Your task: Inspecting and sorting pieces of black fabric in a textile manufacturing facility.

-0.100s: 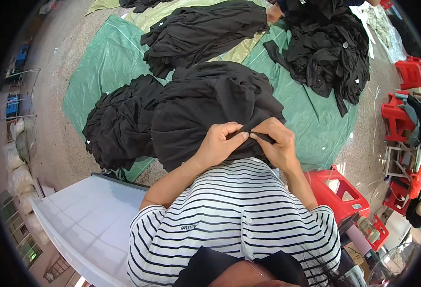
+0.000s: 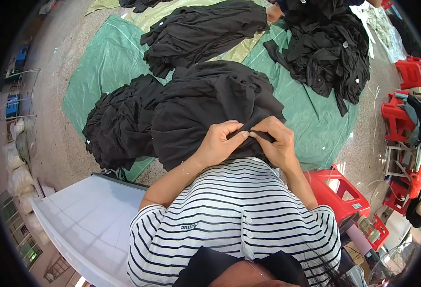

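Note:
A large black garment (image 2: 196, 103) lies gathered over my lap, its folds running in toward my fingers. My left hand (image 2: 222, 141) pinches the cloth between thumb and bent forefinger. Close beside it, my right hand (image 2: 275, 138) pinches the same cloth, thumb tips almost touching. The bit of fabric between the fingertips is too small to make out. Heaped black cloth (image 2: 124, 119) sits against the garment's left side.
A green tarp (image 2: 315, 129) covers the floor ahead. Black garment piles lie far ahead (image 2: 205, 31) and at far right (image 2: 332, 57), near another person's arm. A red stool (image 2: 337, 191) stands at my right, a white panel (image 2: 91, 215) at my left.

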Motion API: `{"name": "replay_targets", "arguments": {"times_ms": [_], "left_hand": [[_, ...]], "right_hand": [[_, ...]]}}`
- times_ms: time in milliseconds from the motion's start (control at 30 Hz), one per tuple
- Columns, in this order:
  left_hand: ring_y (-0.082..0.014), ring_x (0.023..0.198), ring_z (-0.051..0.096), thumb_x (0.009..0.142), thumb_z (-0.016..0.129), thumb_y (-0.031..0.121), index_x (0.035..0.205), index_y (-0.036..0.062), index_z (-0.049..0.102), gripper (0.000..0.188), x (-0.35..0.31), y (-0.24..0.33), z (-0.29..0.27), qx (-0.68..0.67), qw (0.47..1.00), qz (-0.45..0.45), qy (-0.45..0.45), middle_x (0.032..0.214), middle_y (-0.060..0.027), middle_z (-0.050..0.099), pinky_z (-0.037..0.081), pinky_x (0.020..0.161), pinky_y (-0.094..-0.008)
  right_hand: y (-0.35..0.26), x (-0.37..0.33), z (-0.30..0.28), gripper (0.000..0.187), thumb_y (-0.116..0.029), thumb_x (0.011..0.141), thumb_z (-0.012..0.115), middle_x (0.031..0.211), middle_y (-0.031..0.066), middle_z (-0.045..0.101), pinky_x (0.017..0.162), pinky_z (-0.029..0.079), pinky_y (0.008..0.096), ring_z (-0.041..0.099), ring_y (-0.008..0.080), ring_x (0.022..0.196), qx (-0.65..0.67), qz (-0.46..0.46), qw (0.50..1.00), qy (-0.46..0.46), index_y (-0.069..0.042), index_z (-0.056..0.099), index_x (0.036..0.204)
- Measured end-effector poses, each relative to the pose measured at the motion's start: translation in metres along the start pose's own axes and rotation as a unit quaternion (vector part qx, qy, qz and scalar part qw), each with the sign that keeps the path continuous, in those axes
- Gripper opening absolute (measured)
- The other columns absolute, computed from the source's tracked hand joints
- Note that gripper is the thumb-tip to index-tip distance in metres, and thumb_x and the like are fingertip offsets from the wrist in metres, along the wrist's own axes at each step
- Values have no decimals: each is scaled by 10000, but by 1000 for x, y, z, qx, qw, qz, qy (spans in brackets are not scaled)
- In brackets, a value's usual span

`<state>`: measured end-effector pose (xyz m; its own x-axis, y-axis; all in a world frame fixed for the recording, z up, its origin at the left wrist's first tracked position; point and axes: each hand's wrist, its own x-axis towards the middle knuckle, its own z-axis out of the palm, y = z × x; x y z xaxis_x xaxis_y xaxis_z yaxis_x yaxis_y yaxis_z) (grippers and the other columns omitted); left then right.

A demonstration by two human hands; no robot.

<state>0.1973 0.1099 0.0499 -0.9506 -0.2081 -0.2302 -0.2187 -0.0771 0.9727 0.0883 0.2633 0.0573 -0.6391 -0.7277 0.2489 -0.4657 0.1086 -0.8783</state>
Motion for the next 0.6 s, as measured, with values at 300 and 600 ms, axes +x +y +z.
{"name": "replay_targets", "arguments": {"times_ms": [300,600], "left_hand": [[-100,641,441,878,583,24,855,-78,566,106,-3,-4,8,67,993,78,53,706,-54,498,381,583,-259],[-26,624,435,863,608,29,810,-47,611,93,-2,-12,15,-100,989,-10,108,692,57,539,359,546,-214]], "right_hand": [[0,-2,9,145,64,722,740,757,72,624,646,461,272,587,187,688,37,40,998,13,19,648,824],[12,-10,22,167,-131,915,652,697,-62,551,590,368,185,448,16,661,190,300,935,11,9,664,824]]}}
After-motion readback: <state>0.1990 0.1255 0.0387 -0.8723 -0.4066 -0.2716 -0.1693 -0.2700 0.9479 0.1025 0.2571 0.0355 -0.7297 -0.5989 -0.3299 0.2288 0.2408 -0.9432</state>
